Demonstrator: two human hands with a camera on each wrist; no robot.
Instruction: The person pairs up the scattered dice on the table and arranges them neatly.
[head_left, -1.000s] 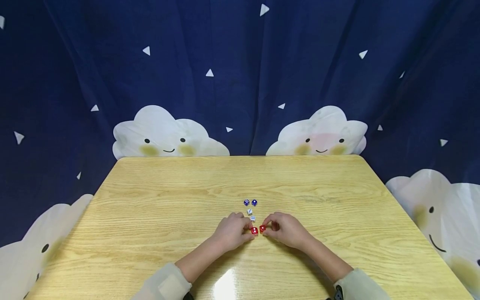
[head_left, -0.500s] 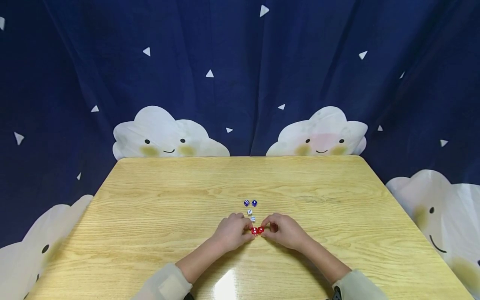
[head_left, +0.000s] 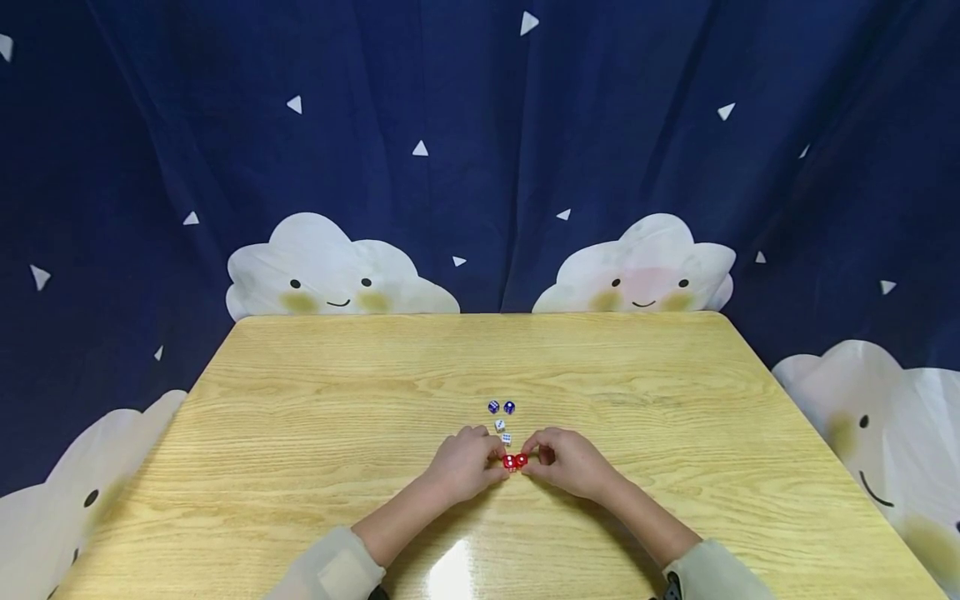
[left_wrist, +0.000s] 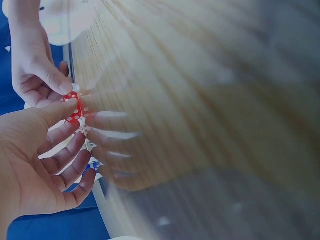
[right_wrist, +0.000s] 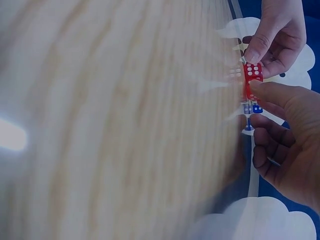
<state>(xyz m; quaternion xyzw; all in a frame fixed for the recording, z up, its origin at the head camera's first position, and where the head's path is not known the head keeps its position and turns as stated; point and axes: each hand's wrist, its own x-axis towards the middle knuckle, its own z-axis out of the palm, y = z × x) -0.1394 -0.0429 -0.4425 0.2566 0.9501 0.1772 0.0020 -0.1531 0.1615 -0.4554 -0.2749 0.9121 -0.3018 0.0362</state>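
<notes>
Two red dice with white pips sit side by side on the table, close against each other. My left hand [head_left: 465, 463] pinches the left red die [head_left: 510, 462] between thumb and fingers. From the other side my right hand [head_left: 568, 460] pinches the right red die [head_left: 522, 460]. In the right wrist view the left hand [right_wrist: 280, 40] is at the upper die [right_wrist: 253, 70], which shows six white pips. Just beyond the red pair lie two white dice, the nearer one [head_left: 506, 439] slightly right of the farther one [head_left: 500, 426].
Farther back, two blue dice, a left one [head_left: 493, 407] and a right one [head_left: 509, 407], lie in a row. The wooden table [head_left: 360, 367] reaches back to a dark blue curtain [head_left: 480, 125] printed with clouds and triangles.
My right hand has moved slightly left with its red die, narrowing the gap until the two red dice stand together. The left hand and the white and blue dice have stayed put.
</notes>
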